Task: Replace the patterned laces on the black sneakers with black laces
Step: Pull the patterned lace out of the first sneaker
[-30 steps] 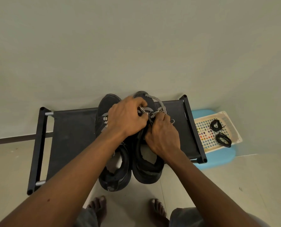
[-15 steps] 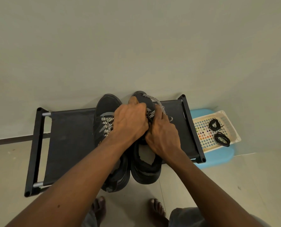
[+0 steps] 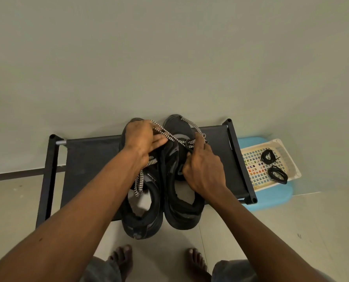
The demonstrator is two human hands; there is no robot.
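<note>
A black fabric shoe rack stands against the wall and lies under both hands. A blue stool stands well to the right of the right hand, touching the rack's right end. The two black sneakers, the left sneaker and the right sneaker, sit side by side on the rack, heels toward the person. A cream basket rests on the stool. The left hand sits over the left sneaker's toe area, fingers partly curled, holding a strand of the patterned lace. That strand runs taut rightward to the right sneaker's eyelets. The right hand grips the right sneaker's upper with curled fingers, just beside those eyelets. Two coiled black laces lie in the basket, apart from both hands.
</note>
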